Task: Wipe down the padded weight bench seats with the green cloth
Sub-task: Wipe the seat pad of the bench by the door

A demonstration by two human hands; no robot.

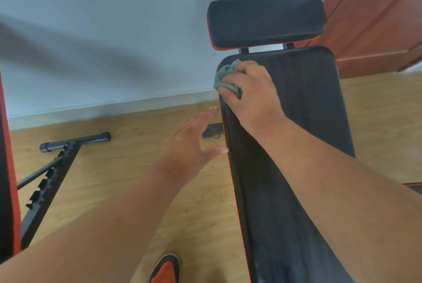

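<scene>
The right hand point(251, 91) has its grip closed around the bunched green cloth point(225, 76), pressing it on the far left corner of the black bench pad point(303, 109). The left hand point(194, 145), fingers spread wide, hovers just left of the pad's edge.

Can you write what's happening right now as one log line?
right hand grips green cloth on long bench pad | left hand open, beside pad | headrest pad untouched

bench pad point(296, 104): matt black padding | cloth point(225, 77): crumpled green fabric | floor point(127, 182): wood
</scene>
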